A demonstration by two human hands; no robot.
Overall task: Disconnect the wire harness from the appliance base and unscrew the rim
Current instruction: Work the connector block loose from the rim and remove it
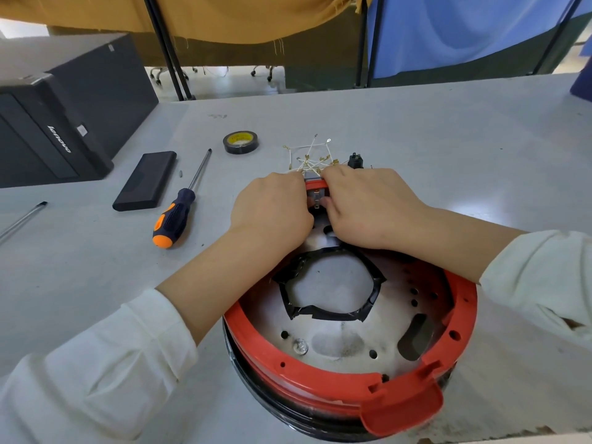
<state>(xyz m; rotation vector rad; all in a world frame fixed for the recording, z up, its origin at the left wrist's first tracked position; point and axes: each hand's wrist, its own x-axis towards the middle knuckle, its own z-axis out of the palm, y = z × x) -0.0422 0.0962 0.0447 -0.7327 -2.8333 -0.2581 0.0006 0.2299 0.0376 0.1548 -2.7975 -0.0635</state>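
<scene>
Hands are met at the far side of the appliance base (349, 341), both w/ fingers curled: left hand (272, 213) and right hand (368, 206) are pinched on a small grey connector block (315, 195) at the red rim (320, 376). Wire harness (312, 158) is fanned just beyond the fingertips, away from the person, so a pull outward off the base is judged likely. Neither hand is clearly nearer. Screwdriver (179, 206) is lain left of the base, near the left hand, untouched; rim screws not yet addressed.

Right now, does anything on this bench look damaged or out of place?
The black tape lining the opening in the metal plate is crinkled and uneven. Grey dust smears the plate. Nothing else stands out.
</scene>
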